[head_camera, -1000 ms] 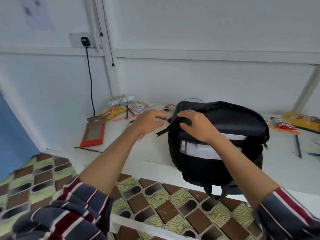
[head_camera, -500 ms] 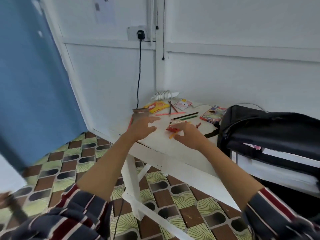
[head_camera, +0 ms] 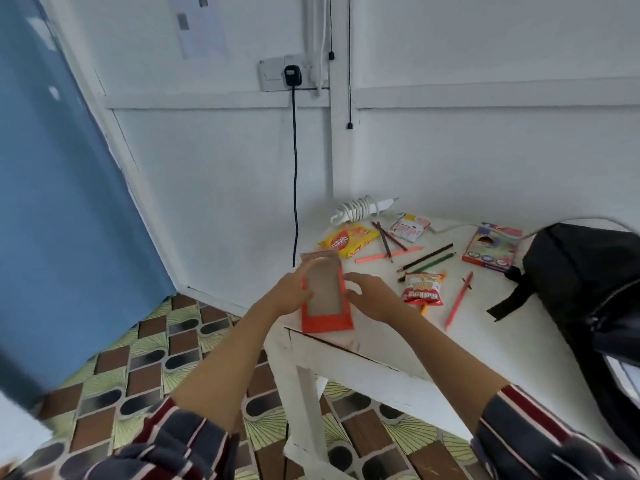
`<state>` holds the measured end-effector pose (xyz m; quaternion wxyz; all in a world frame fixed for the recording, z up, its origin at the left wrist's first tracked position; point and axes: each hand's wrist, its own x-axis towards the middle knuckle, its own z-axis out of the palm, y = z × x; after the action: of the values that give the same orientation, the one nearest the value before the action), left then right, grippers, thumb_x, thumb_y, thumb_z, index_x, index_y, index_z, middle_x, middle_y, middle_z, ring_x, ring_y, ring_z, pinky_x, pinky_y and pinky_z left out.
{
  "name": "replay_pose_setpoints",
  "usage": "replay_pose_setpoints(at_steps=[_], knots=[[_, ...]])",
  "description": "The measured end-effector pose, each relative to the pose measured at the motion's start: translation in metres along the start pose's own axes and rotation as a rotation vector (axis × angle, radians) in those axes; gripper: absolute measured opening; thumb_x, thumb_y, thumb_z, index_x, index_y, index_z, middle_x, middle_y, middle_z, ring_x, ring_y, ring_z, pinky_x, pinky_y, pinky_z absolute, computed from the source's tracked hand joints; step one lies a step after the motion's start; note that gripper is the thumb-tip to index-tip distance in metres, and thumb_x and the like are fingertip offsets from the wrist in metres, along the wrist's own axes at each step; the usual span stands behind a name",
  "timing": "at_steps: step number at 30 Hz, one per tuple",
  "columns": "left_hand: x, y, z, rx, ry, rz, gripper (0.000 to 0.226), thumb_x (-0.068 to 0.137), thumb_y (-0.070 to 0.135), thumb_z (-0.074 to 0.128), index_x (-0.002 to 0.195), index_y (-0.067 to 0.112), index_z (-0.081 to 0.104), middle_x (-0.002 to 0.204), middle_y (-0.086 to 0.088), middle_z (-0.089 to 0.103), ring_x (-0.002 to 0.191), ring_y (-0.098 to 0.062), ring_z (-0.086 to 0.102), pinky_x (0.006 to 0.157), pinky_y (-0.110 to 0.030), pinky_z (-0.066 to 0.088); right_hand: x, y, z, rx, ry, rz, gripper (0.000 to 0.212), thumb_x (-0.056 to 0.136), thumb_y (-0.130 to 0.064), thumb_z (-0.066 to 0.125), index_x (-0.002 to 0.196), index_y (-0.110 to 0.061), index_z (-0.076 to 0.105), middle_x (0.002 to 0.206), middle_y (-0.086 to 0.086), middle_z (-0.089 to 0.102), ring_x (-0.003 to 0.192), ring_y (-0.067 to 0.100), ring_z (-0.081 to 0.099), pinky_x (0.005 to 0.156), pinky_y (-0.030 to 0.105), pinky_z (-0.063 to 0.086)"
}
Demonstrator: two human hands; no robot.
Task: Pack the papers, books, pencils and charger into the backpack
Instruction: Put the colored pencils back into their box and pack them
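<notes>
Both hands have left the backpack and come to the orange box at the bench corner. The left hand and right hand flank it, fingers apart, not yet clamped. The pencils lie loose on the bench, so boxing them is probably next.

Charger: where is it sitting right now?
Head view: the coiled white charger lies at the far left corner of the table, against the wall, just behind the yellow snack packet.
</notes>
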<state>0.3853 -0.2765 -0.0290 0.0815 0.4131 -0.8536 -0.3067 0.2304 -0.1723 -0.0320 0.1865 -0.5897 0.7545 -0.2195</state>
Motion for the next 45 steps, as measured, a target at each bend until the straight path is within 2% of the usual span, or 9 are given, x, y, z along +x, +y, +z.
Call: replay_pose_setpoints(at_steps=[2, 6, 12, 18, 26, 33, 37, 41, 45], knots=[[0.011, -0.006, 0.001, 0.0, -0.046, -0.005, 0.069, 0.093, 0.009, 0.049, 0.149, 0.026, 0.013, 0.107, -0.008, 0.058, 0.082, -0.009, 0.043, 0.065, -0.012, 0.032, 0.009, -0.003, 0.007, 0.017, 0.012, 0.036, 0.043, 0.096, -0.016, 0.042, 0.139, -0.013, 0.042, 0.14, 0.01, 0.047, 0.129, 0.026, 0.042, 0.104, 0.03, 0.032], [0.025, -0.011, 0.001, 0.021, -0.071, 0.023, 0.061, 0.091, 0.009, 0.053, 0.146, 0.019, 0.028, 0.139, -0.014, 0.044, 0.119, -0.025, 0.046, 0.09, -0.024, 0.035, 0.021, -0.007, 0.02, -0.032, 0.007, 0.068, 0.039, 0.096, -0.014, 0.041, 0.135, -0.013, 0.048, 0.132, 0.014, 0.054, 0.12, 0.028, 0.049, 0.1, 0.031, 0.034], [0.029, -0.022, -0.001, -0.115, -0.048, 0.009, 0.062, 0.079, -0.003, 0.064, 0.136, 0.013, 0.046, 0.133, -0.015, 0.048, 0.113, -0.026, 0.051, 0.093, -0.033, 0.044, 0.028, -0.007, 0.028, 0.212, 0.128, 0.157, 0.039, 0.088, -0.001, 0.046, 0.124, -0.01, 0.059, 0.128, 0.011, 0.054, 0.115, 0.022, 0.051, 0.092, 0.025, 0.04], [0.025, -0.014, -0.016, -0.274, 0.006, -0.007, 0.062, 0.074, -0.012, 0.06, 0.131, 0.011, 0.051, 0.13, -0.017, 0.047, 0.115, -0.031, 0.051, 0.067, -0.027, 0.051, 0.023, -0.012, 0.02, 0.688, 0.144, 0.276, 0.035, 0.081, 0.012, 0.053, 0.112, -0.001, 0.063, 0.075, 0.002, 0.049, 0.065, 0.013, 0.049, 0.061, 0.022, 0.045], [0.033, 0.03, -0.027, -0.387, -0.005, 0.142, 0.059, 0.076, -0.01, 0.059, 0.129, 0.016, 0.054, 0.117, -0.009, 0.048, 0.09, -0.021, 0.056, 0.068, -0.023, 0.05, 0.006, -0.009, -0.028, 0.989, 0.238, 0.265, 0.03, 0.085, 0.005, 0.047, 0.1, -0.014, 0.064, 0.078, 0.004, 0.057, 0.063, 0.015, 0.049, 0.061, 0.027, 0.043], [0.069, 0.102, 0.008, -0.502, -0.097, 0.311, 0.066, 0.078, -0.01, 0.058, 0.136, 0.018, 0.045, 0.136, -0.007, 0.045, 0.122, -0.027, 0.05, 0.058, -0.014, 0.046, -0.016, 0.042, -0.087, 1.026, 0.399, 0.31, 0.032, 0.088, 0.006, 0.045, 0.106, -0.013, 0.062, 0.082, 0.002, 0.059, 0.068, 0.015, 0.054, 0.064, 0.026, 0.048], [0.1, 0.154, 0.038, -0.574, -0.134, 0.33, 0.061, 0.087, 0.008, 0.06, 0.14, 0.022, 0.037, 0.128, -0.005, 0.049, 0.104, -0.018, 0.055, 0.071, -0.022, 0.049, -0.03, 0.081, -0.131, 0.993, 0.479, 0.38, 0.032, 0.088, 0.006, 0.045, 0.107, -0.014, 0.061, 0.086, 0.001, 0.06, 0.069, 0.015, 0.056, 0.061, 0.025, 0.048], [0.135, 0.2, 0.076, -0.542, -0.13, 0.252, 0.048, 0.099, 0.024, 0.041, 0.144, 0.014, 0.029, 0.141, -0.007, 0.041, 0.127, -0.023, 0.043, 0.105, -0.038, 0.038, -0.035, 0.116, -0.175, 1.016, 0.672, 0.455, 0.033, 0.087, 0.01, 0.042, 0.106, -0.011, 0.06, 0.077, 0.002, 0.055, 0.062, 0.014, 0.051, 0.059, 0.025, 0.046], [0.168, 0.228, 0.119, -0.373, -0.231, 0.219, 0.042, 0.093, 0.018, 0.052, 0.134, 0.01, 0.044, 0.128, -0.011, 0.054, 0.114, -0.026, 0.054, 0.098, -0.037, 0.045, -0.031, 0.148, -0.21, 1.023, 0.855, 0.517, 0.03, 0.089, 0.007, 0.043, 0.107, -0.009, 0.061, 0.079, 0.003, 0.057, 0.065, 0.014, 0.053, 0.058, 0.027, 0.049]])
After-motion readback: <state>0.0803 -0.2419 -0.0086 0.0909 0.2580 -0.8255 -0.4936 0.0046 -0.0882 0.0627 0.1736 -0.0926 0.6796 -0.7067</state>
